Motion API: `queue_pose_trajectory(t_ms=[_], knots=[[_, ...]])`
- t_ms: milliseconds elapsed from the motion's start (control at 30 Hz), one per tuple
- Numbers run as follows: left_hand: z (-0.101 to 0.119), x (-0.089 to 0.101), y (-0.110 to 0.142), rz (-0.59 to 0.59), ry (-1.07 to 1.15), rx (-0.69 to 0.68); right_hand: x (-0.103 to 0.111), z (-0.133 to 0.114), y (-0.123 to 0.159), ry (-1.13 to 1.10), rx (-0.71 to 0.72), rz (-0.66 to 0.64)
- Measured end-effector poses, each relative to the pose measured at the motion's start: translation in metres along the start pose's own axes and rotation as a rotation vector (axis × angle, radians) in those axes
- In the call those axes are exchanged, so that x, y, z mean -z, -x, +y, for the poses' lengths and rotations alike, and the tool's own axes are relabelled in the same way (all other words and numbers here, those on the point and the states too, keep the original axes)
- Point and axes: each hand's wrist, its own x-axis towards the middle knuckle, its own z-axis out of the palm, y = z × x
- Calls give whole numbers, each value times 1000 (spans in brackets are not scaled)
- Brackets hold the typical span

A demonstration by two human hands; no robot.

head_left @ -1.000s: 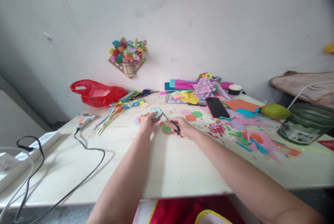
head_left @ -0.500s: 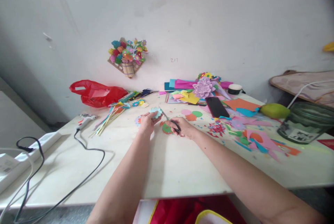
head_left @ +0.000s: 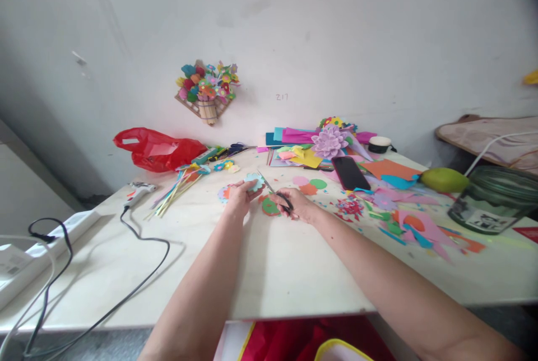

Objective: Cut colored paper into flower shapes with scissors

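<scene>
Between the fingers of my left hand (head_left: 241, 196) is a light blue flower-shaped cutout (head_left: 254, 182) with a scalloped edge. My right hand (head_left: 294, 203) grips black-handled scissors (head_left: 286, 202), whose blades point up and left at the right edge of the cutout. Below the scissors lies a green round piece (head_left: 269, 207) with red-orange edging, partly covered by my right hand. Lilac and orange cutouts (head_left: 223, 194) rest just left of my left hand. Pink, orange and green discs (head_left: 318, 184) lie beyond my right hand.
At left are a glue gun (head_left: 138, 195) with its cord, a power strip (head_left: 63, 237), paper strips (head_left: 176, 193) and a red plastic bag (head_left: 159, 151). At right are a phone (head_left: 351, 173), colourful scraps (head_left: 414, 226), a green fruit (head_left: 444, 180) and a glass jar (head_left: 491, 201).
The whole view has shifted very slightly. Both hands, the scissors and the blue cutout keep nearly the same position and grip.
</scene>
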Motion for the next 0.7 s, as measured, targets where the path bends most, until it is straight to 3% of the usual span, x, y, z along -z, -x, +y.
queue_pose_trajectory(t_ms=[700], knots=[[4,4,-2,21,35,37,-2,-7,3,58,-24,-8]])
